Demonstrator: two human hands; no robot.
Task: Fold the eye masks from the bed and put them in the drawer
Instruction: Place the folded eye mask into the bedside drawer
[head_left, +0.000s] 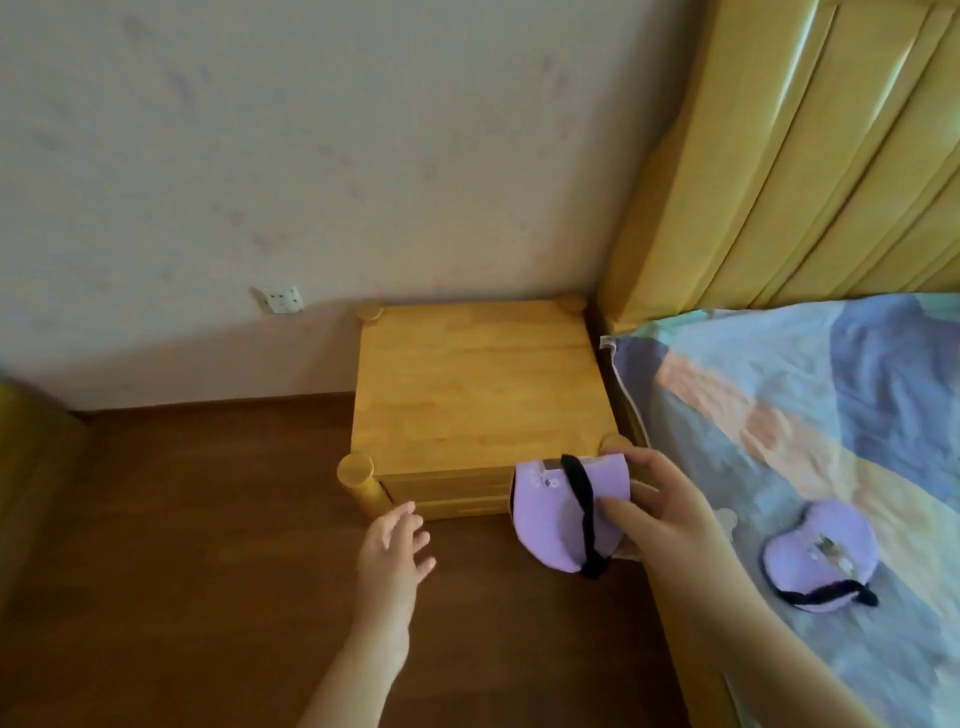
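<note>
My right hand (657, 512) grips a folded purple eye mask (550, 514) with a black strap, held in front of the right part of the wooden nightstand (472, 389). The drawer front (441, 491) under the nightstand top looks shut. My left hand (395, 545) is empty with fingers spread, hovering above the floor just below the drawer front. A second folded purple eye mask (821, 556) with a black strap lies on the bed (810, 415) to the right.
A pale wall with a white socket (283, 300) stands behind the nightstand. The yellow wooden headboard (810, 156) rises at the right. Brown wooden floor (208, 545) spreads to the left. A yellow object (26, 467) sits at the left edge.
</note>
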